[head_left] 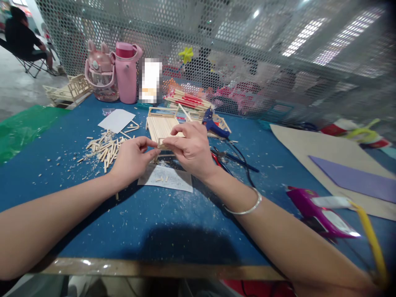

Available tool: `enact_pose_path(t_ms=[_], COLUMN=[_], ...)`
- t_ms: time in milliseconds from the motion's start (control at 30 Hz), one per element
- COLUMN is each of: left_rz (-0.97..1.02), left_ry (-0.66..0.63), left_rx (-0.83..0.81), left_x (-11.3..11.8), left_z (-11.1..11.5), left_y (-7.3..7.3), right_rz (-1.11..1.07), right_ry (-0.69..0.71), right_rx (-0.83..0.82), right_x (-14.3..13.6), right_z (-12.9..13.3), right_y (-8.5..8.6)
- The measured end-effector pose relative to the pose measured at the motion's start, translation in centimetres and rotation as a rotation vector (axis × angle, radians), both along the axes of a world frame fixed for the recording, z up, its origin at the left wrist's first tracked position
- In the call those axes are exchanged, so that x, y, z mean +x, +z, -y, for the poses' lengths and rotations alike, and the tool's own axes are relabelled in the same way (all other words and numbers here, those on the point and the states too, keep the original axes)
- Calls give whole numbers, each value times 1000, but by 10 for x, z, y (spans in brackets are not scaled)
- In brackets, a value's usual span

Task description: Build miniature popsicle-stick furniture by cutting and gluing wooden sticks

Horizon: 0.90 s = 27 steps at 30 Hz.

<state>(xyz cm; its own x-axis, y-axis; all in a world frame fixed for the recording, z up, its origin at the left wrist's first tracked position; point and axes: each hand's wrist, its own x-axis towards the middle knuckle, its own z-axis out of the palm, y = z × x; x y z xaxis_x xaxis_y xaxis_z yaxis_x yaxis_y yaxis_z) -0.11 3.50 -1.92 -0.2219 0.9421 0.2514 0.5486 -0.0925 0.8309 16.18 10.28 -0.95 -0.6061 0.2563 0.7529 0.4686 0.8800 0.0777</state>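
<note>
My left hand and my right hand meet at the middle of the table, fingertips pinched on a small frame of pale wooden sticks. It is partly covered by my fingers. Right behind it lies a slatted panel of wooden sticks with a low rail along its far side; I cannot tell whether the two are joined. Under the hands is a white sheet with a few short stick pieces on it. A pile of cut sticks lies beside my left hand.
Behind my right hand rests a blue glue gun, with pliers nearer. A pink bottle and a clear bottle stand by the perforated metal screen. At right are a purple device and a purple sheet.
</note>
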Motion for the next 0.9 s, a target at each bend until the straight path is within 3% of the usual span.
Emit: enact_pose_path(t_ms=[300,900], left_rz=[-6,-12], left_ry=[11,-18], left_rx=[15,3], left_x=[0,-1], left_z=[0,2], left_y=[0,0], right_rz=[46,-14], right_ry=[-47,1], right_rx=[-21,11], right_x=[-1,-1], right_z=[5,4], right_y=[2,-1])
